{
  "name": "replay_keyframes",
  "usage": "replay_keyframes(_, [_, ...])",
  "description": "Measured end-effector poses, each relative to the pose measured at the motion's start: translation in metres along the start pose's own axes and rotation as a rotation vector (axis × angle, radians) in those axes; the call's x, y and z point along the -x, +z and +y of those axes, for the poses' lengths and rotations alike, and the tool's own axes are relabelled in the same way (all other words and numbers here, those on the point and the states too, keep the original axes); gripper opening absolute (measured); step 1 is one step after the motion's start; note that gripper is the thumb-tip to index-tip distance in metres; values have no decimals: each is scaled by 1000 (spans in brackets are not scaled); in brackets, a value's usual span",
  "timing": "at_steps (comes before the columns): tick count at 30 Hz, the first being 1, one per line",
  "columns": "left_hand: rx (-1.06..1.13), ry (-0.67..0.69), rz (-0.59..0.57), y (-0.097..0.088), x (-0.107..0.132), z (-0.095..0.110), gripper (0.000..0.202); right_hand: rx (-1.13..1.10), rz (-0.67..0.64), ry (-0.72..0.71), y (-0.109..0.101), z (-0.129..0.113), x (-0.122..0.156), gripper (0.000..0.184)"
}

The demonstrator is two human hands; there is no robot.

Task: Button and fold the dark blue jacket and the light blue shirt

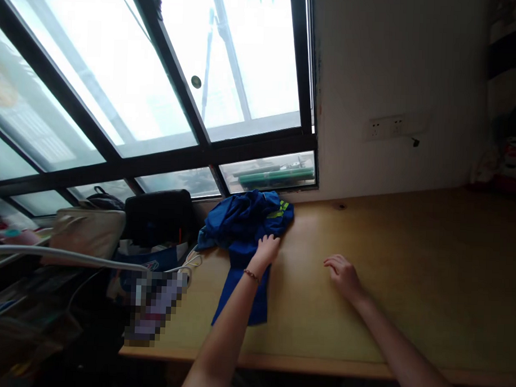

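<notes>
A blue garment (244, 221) with yellow-green stripes lies bunched on the wooden table, close under the window. One flat blue length of it hangs toward the table's front edge. My left hand (268, 250), with a beaded bracelet at the wrist, rests on the garment's right part; its fingers look slightly spread, and no fold shows pinched between them. To the right, apart from the cloth, my right hand (343, 275) is over bare wood. Its fingers are loosely bent with nothing in them.
The wooden table (391, 249) runs right along the wall, below a power socket (385, 127). At the left stand a black bag (158, 218), a beige bag (87, 232) and white cables (69, 254). A dark-framed window (200, 140) borders the back.
</notes>
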State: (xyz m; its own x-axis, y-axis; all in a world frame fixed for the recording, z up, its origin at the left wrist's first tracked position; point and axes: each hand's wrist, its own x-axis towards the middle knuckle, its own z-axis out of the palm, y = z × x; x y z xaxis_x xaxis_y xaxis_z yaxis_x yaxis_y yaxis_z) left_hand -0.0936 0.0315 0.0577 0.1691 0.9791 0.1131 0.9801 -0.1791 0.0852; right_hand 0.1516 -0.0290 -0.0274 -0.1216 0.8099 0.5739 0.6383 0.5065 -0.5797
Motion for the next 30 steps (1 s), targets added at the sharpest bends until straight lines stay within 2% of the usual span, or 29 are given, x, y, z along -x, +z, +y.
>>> replay_keyframes(2, [154, 246, 11, 15, 9, 29, 32, -18, -9, 42, 2, 2, 0, 26])
replay_keyframes(4, [359, 422, 53, 30, 19, 59, 41, -28, -41, 66, 2, 2, 0, 27])
replay_keyframes(7, [603, 494, 90, 57, 36, 93, 46, -21, -127, 82, 3, -1, 2, 26])
replay_keyframes(9, [686, 498, 82, 72, 44, 104, 47, -3, -178, 85, 4, -2, 3, 25])
replay_keyframes(12, [741, 467, 62, 83, 48, 102, 39, 13, -216, 85, 5, -5, 3, 24])
replay_keyframes(16, [753, 431, 54, 80, 45, 93, 28, 13, -242, 86, 6, -8, 2, 23])
replay_keyframes(20, [725, 426, 60, 76, 46, 92, 27, 12, -250, 91, 6, -11, 3, 23])
replay_keyframes(30, [676, 413, 54, 79, 47, 92, 28, -1, -251, 95, 7, -9, 3, 24])
